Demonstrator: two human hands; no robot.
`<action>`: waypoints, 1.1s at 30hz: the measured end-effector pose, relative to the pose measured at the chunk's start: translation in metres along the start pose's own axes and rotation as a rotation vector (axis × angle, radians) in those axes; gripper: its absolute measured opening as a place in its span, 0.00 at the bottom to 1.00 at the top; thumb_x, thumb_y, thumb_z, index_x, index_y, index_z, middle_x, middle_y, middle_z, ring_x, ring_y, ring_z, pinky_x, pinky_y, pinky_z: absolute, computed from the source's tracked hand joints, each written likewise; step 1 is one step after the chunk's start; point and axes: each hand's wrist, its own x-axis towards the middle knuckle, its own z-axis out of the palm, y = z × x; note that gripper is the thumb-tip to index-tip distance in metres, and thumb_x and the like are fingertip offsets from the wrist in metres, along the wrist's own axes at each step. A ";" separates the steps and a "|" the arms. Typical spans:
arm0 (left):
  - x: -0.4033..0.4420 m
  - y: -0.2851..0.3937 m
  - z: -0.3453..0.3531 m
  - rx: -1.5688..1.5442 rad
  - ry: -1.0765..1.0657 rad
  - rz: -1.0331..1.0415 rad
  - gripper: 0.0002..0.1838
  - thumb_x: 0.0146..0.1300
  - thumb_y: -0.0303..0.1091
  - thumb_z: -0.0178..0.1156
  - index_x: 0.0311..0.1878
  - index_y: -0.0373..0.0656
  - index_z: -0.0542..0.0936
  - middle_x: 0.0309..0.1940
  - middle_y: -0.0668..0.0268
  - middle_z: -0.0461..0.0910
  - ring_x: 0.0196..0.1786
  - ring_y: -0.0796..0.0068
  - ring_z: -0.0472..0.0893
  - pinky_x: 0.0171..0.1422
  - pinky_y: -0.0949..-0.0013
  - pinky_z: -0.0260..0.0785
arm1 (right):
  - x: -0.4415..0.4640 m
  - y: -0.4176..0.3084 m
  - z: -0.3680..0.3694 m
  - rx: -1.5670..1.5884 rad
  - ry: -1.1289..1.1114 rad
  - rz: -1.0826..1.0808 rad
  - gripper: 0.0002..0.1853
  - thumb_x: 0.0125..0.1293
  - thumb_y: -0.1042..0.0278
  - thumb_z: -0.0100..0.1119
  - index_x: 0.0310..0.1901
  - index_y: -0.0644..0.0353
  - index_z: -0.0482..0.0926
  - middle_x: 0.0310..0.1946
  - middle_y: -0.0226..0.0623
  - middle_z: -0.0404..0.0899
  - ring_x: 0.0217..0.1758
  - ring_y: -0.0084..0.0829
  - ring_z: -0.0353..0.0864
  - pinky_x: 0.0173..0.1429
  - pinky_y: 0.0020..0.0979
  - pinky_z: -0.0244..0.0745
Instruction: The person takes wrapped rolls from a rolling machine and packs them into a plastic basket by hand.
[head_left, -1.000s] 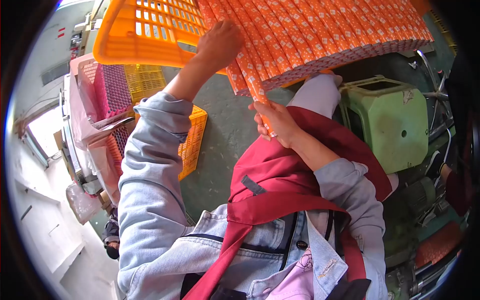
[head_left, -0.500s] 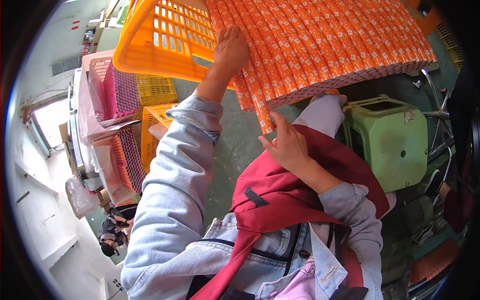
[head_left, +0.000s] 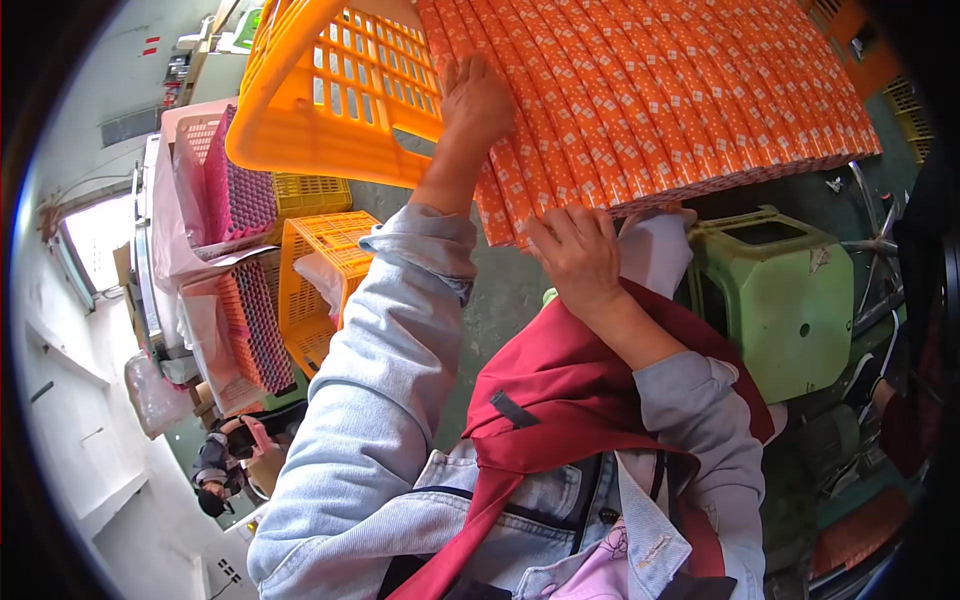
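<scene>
A broad stack of orange paper tubes point(head_left: 650, 90) with small white patterns fills the upper middle and right. My left hand point(head_left: 478, 103) lies on the stack's left edge, beside an orange plastic crate point(head_left: 370, 85); its fingers reach forward over the tubes, not wrapped round one. My right hand point(head_left: 580, 255) is at the near ends of the tubes, with bent fingers resting against the edge of the stack. The near ends under its fingers are partly hidden. A red apron point(head_left: 560, 370) covers my lap just below that hand.
A green plastic stool point(head_left: 790, 315) stands to the right, close to metal legs point(head_left: 870, 215). On the left are crates with pink tubes point(head_left: 240, 190) and red tubes point(head_left: 255, 325), and an orange crate point(head_left: 335, 245). Another person point(head_left: 220, 465) is at lower left.
A tube that stuck out toward me now lies about level with the other ends. My right hand has moved up against the stack; my left hand has shifted slightly right and nearer.
</scene>
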 end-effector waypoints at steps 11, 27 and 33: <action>0.000 0.006 -0.003 -0.048 -0.010 -0.051 0.22 0.60 0.38 0.51 0.55 0.37 0.77 0.63 0.56 0.66 0.71 0.61 0.60 0.78 0.55 0.38 | 0.009 0.005 0.019 -0.099 -0.039 -0.024 0.21 0.43 0.59 0.70 0.43 0.49 0.79 0.37 0.24 0.74 0.47 0.28 0.71 0.58 0.36 0.60; -0.005 -0.007 -0.018 -0.483 0.351 0.046 0.15 0.64 0.40 0.55 0.49 0.41 0.79 0.64 0.54 0.68 0.70 0.60 0.63 0.74 0.51 0.50 | -0.083 0.000 -0.074 0.141 -0.024 0.236 0.22 0.48 0.60 0.72 0.46 0.52 0.80 0.41 0.30 0.76 0.49 0.35 0.71 0.56 0.39 0.62; -0.126 0.028 -0.143 -1.170 0.291 0.024 0.14 0.70 0.36 0.51 0.49 0.35 0.78 0.52 0.58 0.76 0.57 0.66 0.75 0.61 0.66 0.64 | -0.165 0.018 -0.150 -0.010 0.104 0.540 0.16 0.51 0.71 0.72 0.43 0.56 0.80 0.39 0.34 0.77 0.46 0.37 0.72 0.55 0.37 0.65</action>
